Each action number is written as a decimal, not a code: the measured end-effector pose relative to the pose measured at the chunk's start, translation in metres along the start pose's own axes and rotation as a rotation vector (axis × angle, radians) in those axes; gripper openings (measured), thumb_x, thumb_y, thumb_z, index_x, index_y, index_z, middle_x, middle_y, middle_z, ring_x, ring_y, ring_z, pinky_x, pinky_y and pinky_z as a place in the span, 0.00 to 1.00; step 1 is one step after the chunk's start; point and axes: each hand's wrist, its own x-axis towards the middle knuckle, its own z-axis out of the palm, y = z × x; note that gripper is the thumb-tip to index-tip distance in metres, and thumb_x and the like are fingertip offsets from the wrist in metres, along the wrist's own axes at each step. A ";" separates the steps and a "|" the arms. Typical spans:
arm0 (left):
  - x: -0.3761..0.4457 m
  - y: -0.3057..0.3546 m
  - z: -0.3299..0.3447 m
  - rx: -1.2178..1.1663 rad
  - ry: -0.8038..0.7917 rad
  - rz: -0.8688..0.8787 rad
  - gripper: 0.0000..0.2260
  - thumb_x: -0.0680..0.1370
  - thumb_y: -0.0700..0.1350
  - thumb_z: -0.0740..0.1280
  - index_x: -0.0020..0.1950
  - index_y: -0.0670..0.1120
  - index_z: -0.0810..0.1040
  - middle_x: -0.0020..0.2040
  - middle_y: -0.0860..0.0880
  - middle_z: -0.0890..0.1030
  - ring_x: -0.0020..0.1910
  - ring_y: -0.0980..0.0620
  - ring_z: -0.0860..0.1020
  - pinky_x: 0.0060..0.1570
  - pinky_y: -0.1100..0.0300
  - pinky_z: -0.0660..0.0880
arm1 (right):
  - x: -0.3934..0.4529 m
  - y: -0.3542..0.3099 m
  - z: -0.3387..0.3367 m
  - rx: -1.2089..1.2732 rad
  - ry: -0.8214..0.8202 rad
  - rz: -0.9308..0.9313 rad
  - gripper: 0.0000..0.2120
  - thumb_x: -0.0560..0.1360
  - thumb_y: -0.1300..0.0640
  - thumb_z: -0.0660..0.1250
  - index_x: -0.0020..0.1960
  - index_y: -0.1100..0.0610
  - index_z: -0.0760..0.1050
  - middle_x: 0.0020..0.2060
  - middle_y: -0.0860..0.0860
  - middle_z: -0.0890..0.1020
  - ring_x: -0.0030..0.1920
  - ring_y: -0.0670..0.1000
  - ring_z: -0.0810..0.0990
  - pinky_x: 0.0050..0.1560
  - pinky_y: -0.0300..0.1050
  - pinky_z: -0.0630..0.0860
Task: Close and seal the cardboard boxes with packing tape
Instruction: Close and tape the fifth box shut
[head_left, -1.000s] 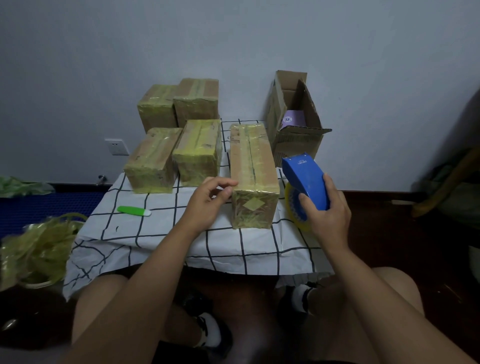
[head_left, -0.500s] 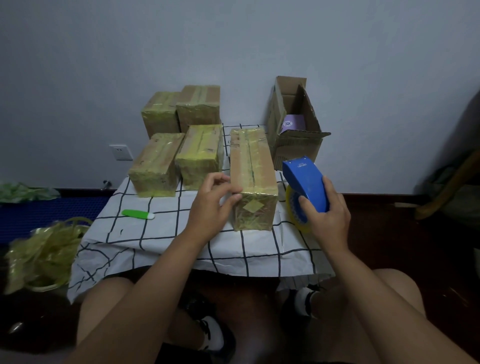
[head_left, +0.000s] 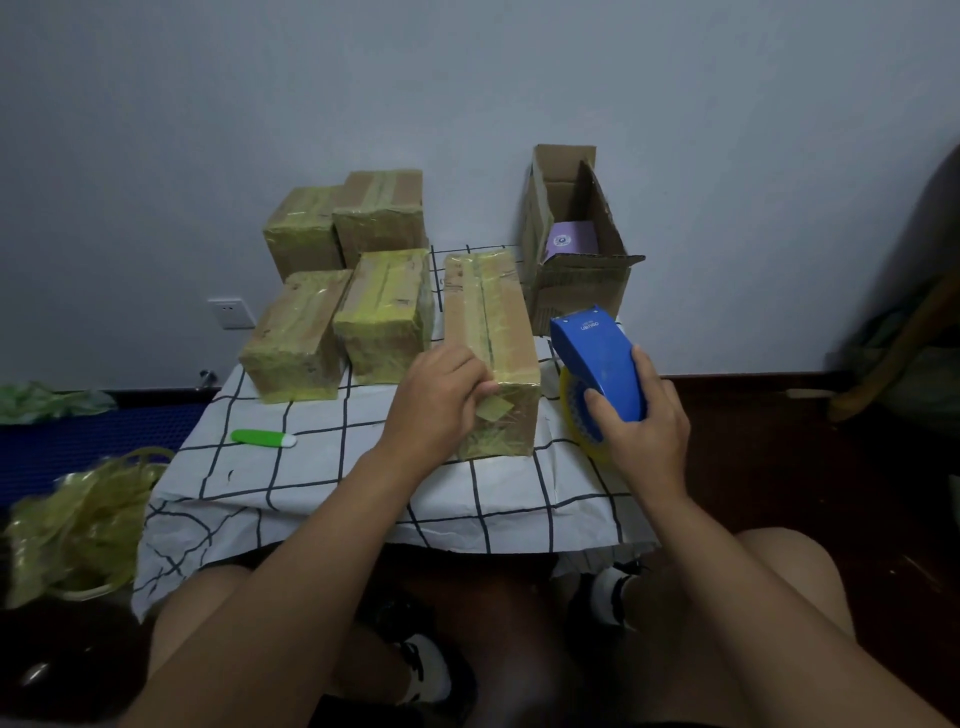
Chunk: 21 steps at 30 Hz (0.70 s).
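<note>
Left hand (head_left: 441, 400) rests on the near left corner of the long taped box (head_left: 491, 332), fingers curled over its top edge. Right hand (head_left: 641, 426) grips the blue tape dispenser (head_left: 597, 358) at the box's 3 o'clock, just beside it. On the checked tabletop (head_left: 311, 483), four sealed boxes (head_left: 382, 306) stand at 10 o'clock; an open box (head_left: 571, 280) stands at 1 o'clock.

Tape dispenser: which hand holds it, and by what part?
Right hand grips the blue tape dispenser round its rear body, above the tape roll.
</note>
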 end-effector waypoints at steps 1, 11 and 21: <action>-0.001 -0.001 0.001 0.008 0.008 0.006 0.13 0.80 0.48 0.63 0.40 0.42 0.76 0.39 0.48 0.75 0.40 0.50 0.70 0.39 0.57 0.66 | 0.000 0.000 0.000 -0.001 -0.001 0.001 0.35 0.74 0.49 0.73 0.78 0.48 0.62 0.52 0.51 0.71 0.49 0.49 0.73 0.46 0.42 0.69; 0.020 0.017 0.000 0.088 -0.174 0.037 0.14 0.76 0.52 0.69 0.56 0.45 0.79 0.55 0.48 0.77 0.53 0.48 0.74 0.52 0.53 0.72 | 0.001 0.000 0.000 -0.002 -0.004 0.015 0.36 0.74 0.48 0.72 0.78 0.47 0.62 0.50 0.50 0.71 0.48 0.49 0.72 0.42 0.37 0.67; 0.019 0.024 0.018 0.157 -0.056 0.084 0.09 0.78 0.47 0.63 0.42 0.44 0.76 0.40 0.49 0.76 0.39 0.46 0.74 0.40 0.54 0.68 | 0.002 0.000 0.001 -0.012 -0.011 0.011 0.36 0.74 0.47 0.72 0.78 0.48 0.62 0.50 0.51 0.71 0.48 0.50 0.73 0.42 0.40 0.68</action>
